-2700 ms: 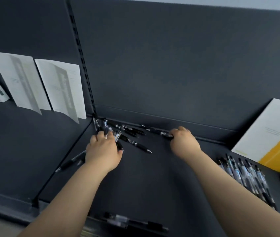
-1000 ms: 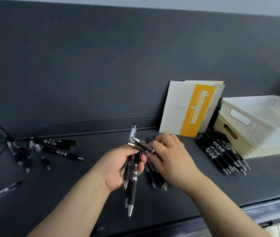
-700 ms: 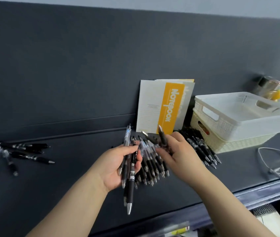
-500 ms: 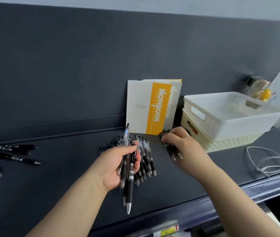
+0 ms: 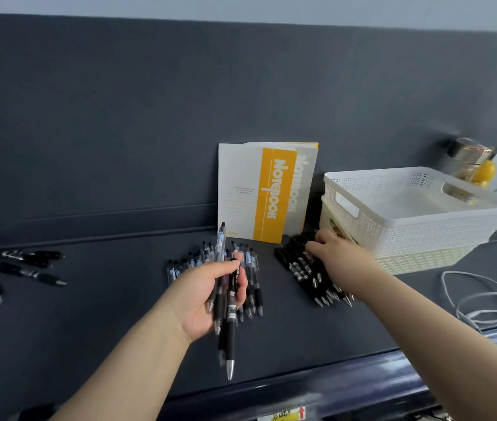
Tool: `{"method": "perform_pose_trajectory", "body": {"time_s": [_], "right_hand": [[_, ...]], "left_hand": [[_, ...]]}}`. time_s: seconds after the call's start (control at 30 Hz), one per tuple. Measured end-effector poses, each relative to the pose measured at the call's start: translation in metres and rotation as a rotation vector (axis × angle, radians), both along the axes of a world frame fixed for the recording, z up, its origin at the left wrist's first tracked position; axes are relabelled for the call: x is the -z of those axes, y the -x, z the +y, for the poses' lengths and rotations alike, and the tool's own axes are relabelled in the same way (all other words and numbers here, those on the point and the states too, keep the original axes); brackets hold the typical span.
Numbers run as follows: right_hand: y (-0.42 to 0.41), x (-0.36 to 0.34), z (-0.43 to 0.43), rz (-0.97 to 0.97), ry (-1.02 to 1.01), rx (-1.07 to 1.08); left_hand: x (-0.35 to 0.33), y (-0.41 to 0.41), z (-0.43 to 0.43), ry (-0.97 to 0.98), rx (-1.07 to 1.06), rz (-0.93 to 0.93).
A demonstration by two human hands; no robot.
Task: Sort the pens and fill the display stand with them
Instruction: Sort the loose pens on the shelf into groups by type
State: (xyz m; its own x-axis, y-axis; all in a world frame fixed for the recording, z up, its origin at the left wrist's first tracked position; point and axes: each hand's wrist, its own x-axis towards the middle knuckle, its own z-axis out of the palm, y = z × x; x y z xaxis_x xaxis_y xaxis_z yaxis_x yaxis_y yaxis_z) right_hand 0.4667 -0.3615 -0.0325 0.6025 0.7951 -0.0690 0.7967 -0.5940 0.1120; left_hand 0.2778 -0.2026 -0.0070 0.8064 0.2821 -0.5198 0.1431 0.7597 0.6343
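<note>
Black pens [image 5: 298, 270], clear pens [image 5: 253, 278] lie in rows; mixed bundle [image 5: 230, 332] held.

Dark grey back panel [image 5: 150, 117]; matching dark shelf [image 5: 89, 314]; pale wall strip [image 5: 241, 7] above.

observed: left hand [image 5: 203, 296] and right hand [image 5: 341, 259] both bare, both forearms bare as far as the lower frame edge shows, nails too blurred to assess.

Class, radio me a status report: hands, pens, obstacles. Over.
Left hand grips a pen bunch. Right hand on the black pen row, grip unclear. Stacked baskets close beside it.
</note>
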Motion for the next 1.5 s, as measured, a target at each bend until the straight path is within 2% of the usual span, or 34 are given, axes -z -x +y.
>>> {"method": "perform_pose_trajectory", "body": {"time_s": [0.3,0.43,0.63,0.83,1.07,1.17,1.23,1.27,1.37,1.5], "right_hand": [[-0.011,-0.007,0.006,0.107,0.089,0.018],[-0.003,-0.002,0.01,0.129,-0.031,0.061],[0.009,0.01,0.025,0.118,-0.067,0.169],[0.01,0.016,0.03,0.201,-0.148,0.225],[0.009,0.023,0.023,0.156,-0.172,0.254],[0.034,0.013,0.03,0.148,-0.416,0.189],[0.063,0.001,0.038,0.287,-0.633,0.117],[0.078,-0.005,0.042,0.415,-0.668,0.083],[0.111,-0.008,0.052,0.748,-0.615,0.057],[0.108,-0.002,0.05,0.931,-0.703,0.16]], "left_hand": [[0.001,-0.009,-0.003,0.015,-0.06,0.017],[0.003,-0.009,-0.001,0.022,-0.09,0.03],[0.002,-0.009,0.001,0.033,-0.1,0.041],[0.003,-0.008,0.006,0.054,-0.103,0.038],[0.007,-0.007,0.014,0.122,-0.122,-0.023],[0.009,-0.009,0.016,0.07,-0.134,-0.038],[0.01,-0.011,0.017,0.049,-0.163,-0.054],[0.011,-0.013,0.018,0.044,-0.179,-0.061],[0.012,-0.018,0.017,0.013,-0.211,-0.08],[0.014,-0.024,0.016,-0.012,-0.211,-0.112]]}}
